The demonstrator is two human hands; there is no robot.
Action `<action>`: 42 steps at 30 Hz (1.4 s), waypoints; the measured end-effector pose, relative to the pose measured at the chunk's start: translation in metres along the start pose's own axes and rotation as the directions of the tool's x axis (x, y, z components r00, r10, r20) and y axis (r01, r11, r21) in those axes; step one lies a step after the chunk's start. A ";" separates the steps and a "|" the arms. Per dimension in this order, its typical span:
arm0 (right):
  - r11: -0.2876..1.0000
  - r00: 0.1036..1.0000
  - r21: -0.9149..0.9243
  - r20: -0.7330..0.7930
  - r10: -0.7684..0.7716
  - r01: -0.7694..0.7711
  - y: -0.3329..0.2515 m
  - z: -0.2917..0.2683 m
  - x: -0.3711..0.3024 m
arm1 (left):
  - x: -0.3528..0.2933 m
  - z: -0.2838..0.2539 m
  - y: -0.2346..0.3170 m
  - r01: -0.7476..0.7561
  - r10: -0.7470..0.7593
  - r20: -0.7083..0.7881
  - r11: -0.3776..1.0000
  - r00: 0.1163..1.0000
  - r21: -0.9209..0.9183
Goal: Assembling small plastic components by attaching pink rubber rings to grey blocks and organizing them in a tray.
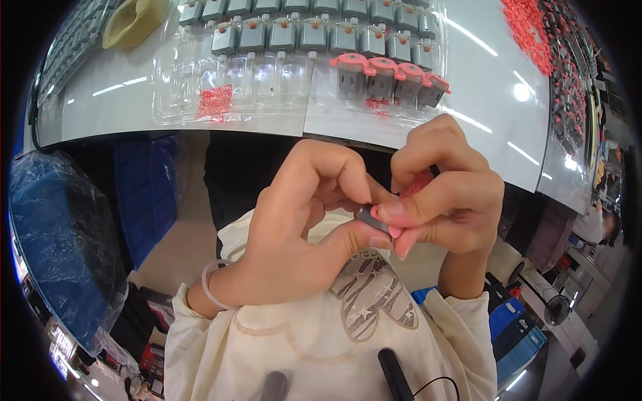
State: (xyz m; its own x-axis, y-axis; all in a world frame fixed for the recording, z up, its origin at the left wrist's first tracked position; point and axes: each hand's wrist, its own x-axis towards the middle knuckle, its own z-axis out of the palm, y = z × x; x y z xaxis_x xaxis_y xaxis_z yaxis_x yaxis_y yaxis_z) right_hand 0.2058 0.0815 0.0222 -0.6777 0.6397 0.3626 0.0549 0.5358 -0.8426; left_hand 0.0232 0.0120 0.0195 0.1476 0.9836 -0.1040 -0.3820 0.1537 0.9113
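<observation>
In front of my chest, my left hand (pixel 294 230) pinches a small grey motor (pixel 372 217) between thumb and fingers. Against the motor's end, the thumb and index finger of my right hand (pixel 465 194) grip a pink plastic cap (pixel 396 232). More reddish-pink pieces (pixel 417 184) show in the curl of my right hand's other fingers. Beyond my hands, a clear plastic tray (pixel 164 100) holds rows of grey motors (pixel 282 35). At its near right stand several motors with pink caps (pixel 381 81) on them.
A heap of loose pink caps (pixel 527 30) lies on the white table (pixel 485 87), far right, beside dense rows of capped parts (pixel 568 100). A yellowish ring-shaped object (pixel 134 23) sits at the far left. Left of me is a plastic-wrapped blue chair back (pixel 60 247); a small fan (pixel 556 309) stands right.
</observation>
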 end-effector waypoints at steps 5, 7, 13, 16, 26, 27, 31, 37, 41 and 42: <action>0.981 0.989 0.131 0.048 0.139 -0.145 0.001 0.003 -0.008 | -0.001 -0.002 -0.004 0.085 -0.087 0.059 0.996 0.994 0.031; 0.977 0.988 0.146 0.038 0.149 -0.153 -0.003 0.005 -0.010 | -0.001 -0.001 0.002 0.120 -0.127 0.128 0.991 0.984 0.055; 0.888 0.953 0.351 0.045 0.299 -0.295 -0.007 0.008 -0.022 | 0.000 -0.003 0.004 0.084 -0.133 0.241 0.976 0.961 0.203; 0.834 0.918 0.413 0.013 0.396 -0.366 -0.011 0.007 -0.024 | 0.005 -0.005 -0.002 -0.018 -0.066 0.301 0.963 0.951 0.268; 0.918 0.921 0.142 -0.073 0.383 -0.371 -0.021 0.016 -0.008 | 0.001 -0.019 0.004 0.193 -0.177 0.201 0.979 0.964 -0.065; 0.921 0.924 0.143 -0.070 0.376 -0.363 -0.021 0.014 -0.005 | 0.000 -0.021 0.006 0.184 -0.168 0.216 0.982 0.962 -0.052; 0.939 0.951 0.192 -0.060 0.303 -0.287 -0.020 0.005 0.017 | -0.003 -0.046 0.019 0.025 -0.079 0.227 0.972 0.971 0.233; 0.962 0.970 -0.179 -0.167 0.177 -0.207 -0.014 0.010 0.062 | 0.022 -0.078 0.035 -0.148 0.595 0.031 0.149 0.803 0.978; 0.872 0.958 -0.403 -0.181 0.222 -0.278 -0.002 0.018 0.073 | 0.038 -0.082 0.034 -0.016 0.588 0.085 -0.121 0.804 0.993; 0.851 0.958 -0.444 -0.183 0.220 -0.280 -0.001 0.021 0.075 | 0.041 -0.082 0.032 -0.018 0.574 0.087 -0.124 0.814 0.992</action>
State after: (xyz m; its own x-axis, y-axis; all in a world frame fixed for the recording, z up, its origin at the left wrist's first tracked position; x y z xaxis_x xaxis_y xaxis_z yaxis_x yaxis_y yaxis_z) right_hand 0.1397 0.1169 0.0419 -0.5033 0.8317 0.2344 0.5623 0.5212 -0.6420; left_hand -0.0574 0.0648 0.0120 -0.0199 0.8810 0.4727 0.9500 -0.1307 0.2837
